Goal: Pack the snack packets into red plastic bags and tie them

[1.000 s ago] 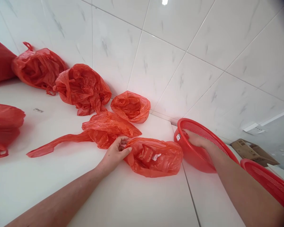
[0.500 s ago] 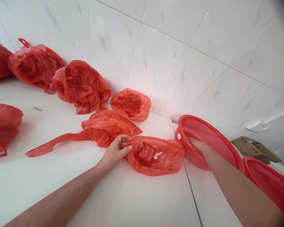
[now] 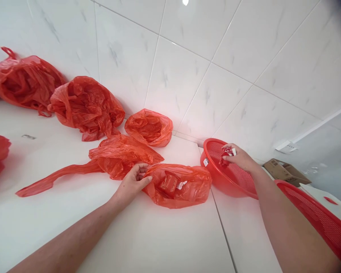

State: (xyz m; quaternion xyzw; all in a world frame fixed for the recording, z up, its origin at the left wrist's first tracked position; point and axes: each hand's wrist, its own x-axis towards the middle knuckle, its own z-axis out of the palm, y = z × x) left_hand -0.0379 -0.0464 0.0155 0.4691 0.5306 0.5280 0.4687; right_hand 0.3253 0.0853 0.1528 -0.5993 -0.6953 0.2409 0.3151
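Observation:
My left hand [image 3: 135, 180] pinches the left rim of an open red plastic bag [image 3: 197, 189] lying on the white table. Inside that bag are a small red packet [image 3: 169, 182] and a small white piece [image 3: 182, 185]. Over the mouth of a red perforated plastic basket [image 3: 214, 155], my right hand [image 3: 238, 158] is closed around a few small red-and-white packets [image 3: 227, 152]. My fingers partly cover them, so their exact kind and number do not show.
Several crumpled red plastic bags [image 3: 88, 108] line the tiled wall. A flattened red bag [image 3: 122, 155] lies left of the open one. A second red basket [image 3: 312, 212] and a cardboard box [image 3: 285, 172] stand at the right. A seam [image 3: 220, 220] crosses the white surface.
My right hand has come up from inside the basket and now shows small red-and-white packets in its fingers. My left hand stays at the bag's rim. The view has shifted slightly right.

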